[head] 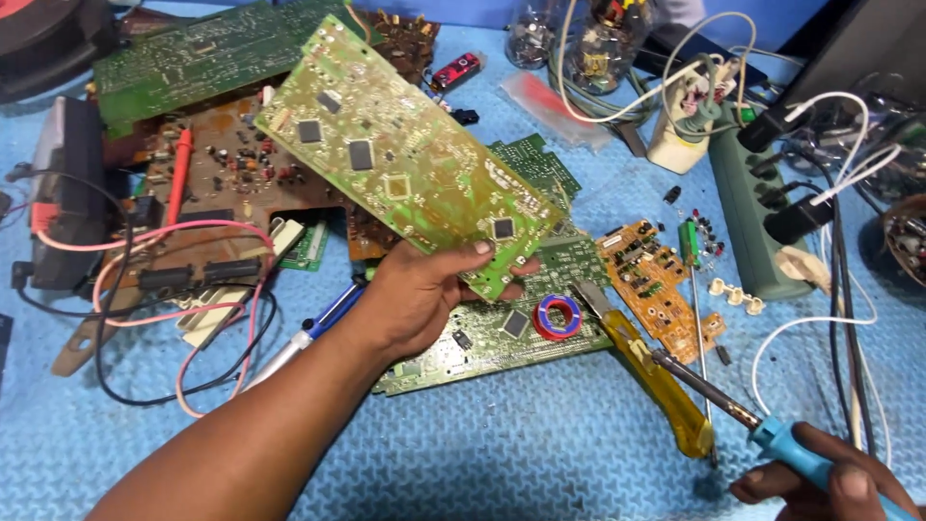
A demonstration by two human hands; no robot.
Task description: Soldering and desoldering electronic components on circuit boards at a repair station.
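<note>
From the head camera, your left hand is closed on the lower corner of a large green circuit board, thumb on top and fingers wrapped beneath. The board is lifted clear of the desk and tilted, its chip side facing you, above the heap of other boards near the desk's middle.

Your right hand, at the desk's near right corner, has its fingers curled shut around the blue handle of a soldering iron. The iron's tip points up-left, toward a yellow-handled utility knife lying on the desk, and stays well apart from the raised board.

By my reading, the work is at an early stage: you have the board picked up and the iron in hand, but tip and board have not met, and I cannot make out any fresh joint or removed part. Bringing the two together is what is left.

A red-and-blue spool rests on a flat green board just below your left hand. A small orange board and a green-handled screwdriver lie to the right of it. A brown board with a red probe sits toward the far left edge, and a power strip runs along the far right.
</note>
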